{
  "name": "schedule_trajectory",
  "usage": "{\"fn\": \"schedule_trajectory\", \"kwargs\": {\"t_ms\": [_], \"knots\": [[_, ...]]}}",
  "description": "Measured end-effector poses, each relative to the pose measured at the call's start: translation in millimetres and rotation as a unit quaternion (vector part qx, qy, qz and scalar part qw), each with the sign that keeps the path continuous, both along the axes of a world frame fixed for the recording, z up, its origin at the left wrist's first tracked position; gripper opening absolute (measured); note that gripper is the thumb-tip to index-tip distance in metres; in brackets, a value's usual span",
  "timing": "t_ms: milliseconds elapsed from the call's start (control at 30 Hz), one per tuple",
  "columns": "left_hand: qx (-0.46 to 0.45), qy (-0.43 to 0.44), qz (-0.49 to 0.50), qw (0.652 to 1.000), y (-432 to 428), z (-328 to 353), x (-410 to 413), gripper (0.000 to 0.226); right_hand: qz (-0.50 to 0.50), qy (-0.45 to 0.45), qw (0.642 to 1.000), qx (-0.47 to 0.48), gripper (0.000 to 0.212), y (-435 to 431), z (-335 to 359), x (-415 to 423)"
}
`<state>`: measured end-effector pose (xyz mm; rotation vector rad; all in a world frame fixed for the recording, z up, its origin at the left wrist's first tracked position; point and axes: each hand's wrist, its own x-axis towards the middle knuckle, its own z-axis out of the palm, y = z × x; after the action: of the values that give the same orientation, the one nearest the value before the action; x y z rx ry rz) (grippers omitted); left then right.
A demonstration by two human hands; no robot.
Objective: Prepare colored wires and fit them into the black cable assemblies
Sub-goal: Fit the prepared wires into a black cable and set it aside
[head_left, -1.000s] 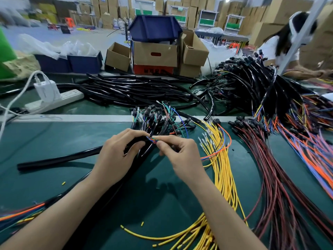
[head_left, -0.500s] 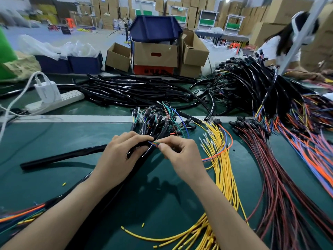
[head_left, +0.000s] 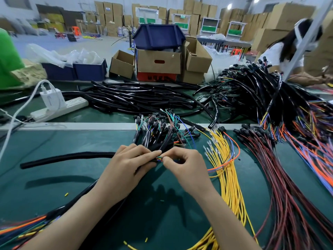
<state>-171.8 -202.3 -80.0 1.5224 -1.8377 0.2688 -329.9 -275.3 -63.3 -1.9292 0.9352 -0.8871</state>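
Note:
My left hand (head_left: 126, 168) grips the end of a black cable sleeve (head_left: 63, 158) that runs left across the green mat. My right hand (head_left: 187, 166) pinches a small bunch of colored wire ends (head_left: 159, 158) right at the sleeve's mouth, fingertips nearly touching the left hand. An orange and a blue wire (head_left: 232, 156) loop from under the right hand toward the right. A bundle of black cable assemblies (head_left: 155, 130) with colored leads lies just beyond both hands.
Yellow wires (head_left: 227, 177) fan out right of my hands, red-black wires (head_left: 288, 186) farther right. A pile of black sleeves (head_left: 137, 98), a power strip (head_left: 59, 109) and cardboard boxes (head_left: 158, 60) lie beyond the mat's metal edge (head_left: 72, 126). Another person (head_left: 284, 51) works at far right.
Both hands stayed together at the sleeve mouth; the sleeve shifted slightly and the right fingers worked the wire ends closer to the opening.

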Motion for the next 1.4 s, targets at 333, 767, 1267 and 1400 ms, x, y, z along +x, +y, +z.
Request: {"fn": "schedule_trajectory", "kwargs": {"t_ms": [333, 767, 1267, 1400], "knots": [[0.000, 0.053, -0.002, 0.999, -1, -1, -1, 0.031, 0.010, -0.002, 1.000, -0.009, 0.012, -1, -1, -2], [0.002, 0.054, -0.002, 0.999, -1, -3, -1, 0.033, -0.007, -0.005, 0.997, -0.074, 0.012, 6, -1, -1], [-0.022, 0.068, 0.020, 0.997, -1, -3, -3, 0.033, -0.009, 0.022, 0.998, -0.057, 0.010, 3, 1, -2], [0.002, 0.053, 0.003, 0.999, 2, 1, -4, 0.035, -0.005, 0.031, 0.997, -0.065, 0.011, 3, 0, -2]]}}
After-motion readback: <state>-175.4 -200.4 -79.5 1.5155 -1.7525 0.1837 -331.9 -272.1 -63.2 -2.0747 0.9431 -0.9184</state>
